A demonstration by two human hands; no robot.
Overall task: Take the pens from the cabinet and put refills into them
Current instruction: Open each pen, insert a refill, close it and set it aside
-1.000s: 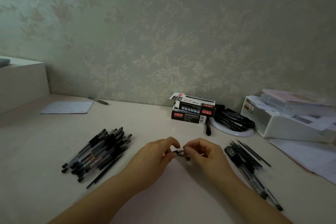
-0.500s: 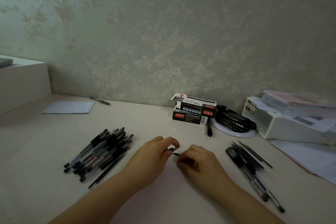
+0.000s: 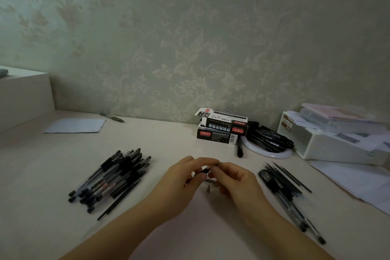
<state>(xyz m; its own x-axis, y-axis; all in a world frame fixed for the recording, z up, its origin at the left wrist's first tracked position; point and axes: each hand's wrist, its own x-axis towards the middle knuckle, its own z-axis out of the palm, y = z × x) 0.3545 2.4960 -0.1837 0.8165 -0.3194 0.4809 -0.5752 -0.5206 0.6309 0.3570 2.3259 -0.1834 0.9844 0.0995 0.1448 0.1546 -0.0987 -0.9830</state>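
Observation:
Both hands meet over the middle of the pale desk point(image 3: 190, 228). My left hand point(image 3: 181, 179) grips the black barrel of a pen point(image 3: 204, 170). My right hand point(image 3: 234, 177) pinches a small part at the pen's end, fingertips touching those of the left. A small dark tip piece point(image 3: 208, 189) lies on the desk just below the hands. A heap of black pens point(image 3: 114, 177) lies to the left. Thin refills and more pens point(image 3: 285, 186) lie to the right.
Two stacked black refill boxes point(image 3: 221, 131) stand against the wall, with a loose pen point(image 3: 239, 150) and a white plate of black pens point(image 3: 269, 139) beside them. A white storage box point(image 3: 329, 145) and papers point(image 3: 354, 183) fill the right. A sheet point(image 3: 76, 125) and pen point(image 3: 113, 117) lie far left.
The hands drew apart briefly, then closed together again on the pen. The small tip piece now lies on the desk below them.

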